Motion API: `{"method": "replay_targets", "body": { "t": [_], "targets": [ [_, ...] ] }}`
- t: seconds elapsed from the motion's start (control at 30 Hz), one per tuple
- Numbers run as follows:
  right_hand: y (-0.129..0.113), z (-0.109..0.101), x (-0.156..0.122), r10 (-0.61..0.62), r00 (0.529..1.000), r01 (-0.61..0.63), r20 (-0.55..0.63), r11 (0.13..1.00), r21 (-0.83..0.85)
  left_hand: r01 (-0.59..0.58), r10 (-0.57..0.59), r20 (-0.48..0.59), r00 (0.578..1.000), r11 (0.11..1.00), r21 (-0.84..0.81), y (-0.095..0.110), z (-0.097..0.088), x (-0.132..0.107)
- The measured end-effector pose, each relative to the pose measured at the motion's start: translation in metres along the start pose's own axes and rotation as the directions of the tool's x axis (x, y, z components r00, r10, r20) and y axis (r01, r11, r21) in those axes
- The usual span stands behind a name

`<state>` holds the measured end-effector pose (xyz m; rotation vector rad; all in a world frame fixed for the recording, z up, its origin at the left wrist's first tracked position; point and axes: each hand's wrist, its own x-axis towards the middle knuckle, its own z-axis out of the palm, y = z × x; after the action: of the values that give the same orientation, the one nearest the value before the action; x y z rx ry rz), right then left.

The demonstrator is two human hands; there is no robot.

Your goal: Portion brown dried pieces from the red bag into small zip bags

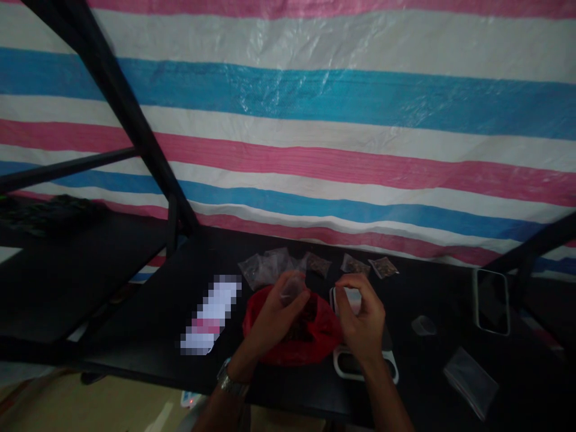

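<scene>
L hand (276, 315), lower ctr of frame, grips a small clear bag (292, 289) btwn thumb & fingers, just above the open red bag (288, 355) w/ dark bits (294, 331) inside. R hand (363, 318), to its right, has thumb & fingertips drawn close; can't tell if they grip anything. It's over a white-edged scale (348, 364), right of the red bag. Clear bags (263, 269) lie beyond L hand, w/ 3 filled bags (384, 267) in a row to their right. Phone (492, 303) far right; flat clear bag (471, 381) lower right. All on black table (148, 312); striped sheet (315, 102) fills upper frame.
</scene>
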<state>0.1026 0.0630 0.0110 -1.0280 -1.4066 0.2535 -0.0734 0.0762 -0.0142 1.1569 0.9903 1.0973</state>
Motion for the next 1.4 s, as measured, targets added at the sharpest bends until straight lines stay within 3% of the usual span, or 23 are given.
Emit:
{"method": "replay_targets", "body": {
  "t": [0.2, 0.5, 0.7, 0.77, 0.83, 0.9, 0.97, 1.0, 1.03, 1.1, 1.13, 1.17, 1.4],
  "targets": [
    [0.001, -0.004, 0.001, -0.011, 1.000, 0.010, -0.011, 1.000, -0.016, -0.068, 0.069, -0.030, 0.997, 0.997, 0.045, 0.004, 0.010, -0.002],
    [0.007, -0.007, 0.002, -0.036, 0.998, 0.035, -0.047, 0.999, -0.028, -0.119, 0.114, -0.062, 0.992, 0.989, -0.089, 0.003, 0.013, 0.000],
    [0.035, -0.018, 0.014, 0.047, 0.986, -0.068, -0.159, 0.989, -0.133, -0.096, 0.090, -0.067, 0.994, 0.991, -0.097, -0.003, 0.012, -0.001],
    [0.051, -0.023, 0.026, 0.154, 0.977, -0.194, -0.149, 0.930, -0.312, -0.108, 0.097, -0.128, 0.987, 0.991, -0.082, -0.009, 0.006, 0.003],
    [0.067, -0.026, 0.038, 0.308, 0.950, -0.280, -0.045, 0.784, -0.554, -0.134, 0.120, -0.218, 0.969, 0.989, -0.054, -0.014, -0.004, 0.012],
    [0.081, -0.025, 0.048, 0.395, 0.918, -0.274, 0.029, 0.687, -0.673, -0.157, 0.146, -0.269, 0.952, 0.987, -0.022, -0.013, -0.016, 0.026],
    [0.091, -0.020, 0.053, 0.434, 0.897, -0.247, 0.080, 0.644, -0.724, -0.171, 0.182, -0.297, 0.937, 0.983, 0.063, -0.008, -0.027, 0.041],
    [0.095, -0.017, 0.053, 0.454, 0.885, -0.231, 0.104, 0.622, -0.749, -0.171, 0.230, -0.309, 0.923, 0.963, 0.208, -0.006, -0.031, 0.048],
    [0.097, -0.014, 0.053, 0.474, 0.871, -0.214, 0.125, 0.598, -0.773, -0.134, 0.290, -0.302, 0.908, 0.884, 0.447, -0.004, -0.035, 0.054],
    [0.100, -0.009, 0.051, 0.508, 0.848, -0.187, 0.150, 0.552, -0.813, -0.026, 0.341, -0.241, 0.909, 0.623, 0.782, -0.003, -0.038, 0.063],
    [0.100, -0.007, 0.050, 0.521, 0.840, -0.177, 0.155, 0.531, -0.829, 0.011, 0.334, -0.209, 0.919, 0.508, 0.861, -0.005, -0.039, 0.066],
    [0.100, -0.005, 0.049, 0.531, 0.833, -0.169, 0.156, 0.513, -0.842, 0.023, 0.309, -0.181, 0.934, 0.452, 0.892, -0.007, -0.040, 0.067],
    [0.097, -0.004, 0.047, 0.558, 0.818, -0.181, 0.142, 0.484, -0.856, -0.027, 0.195, -0.051, 0.979, 0.377, 0.926, -0.029, -0.045, 0.069]
  ]
}}
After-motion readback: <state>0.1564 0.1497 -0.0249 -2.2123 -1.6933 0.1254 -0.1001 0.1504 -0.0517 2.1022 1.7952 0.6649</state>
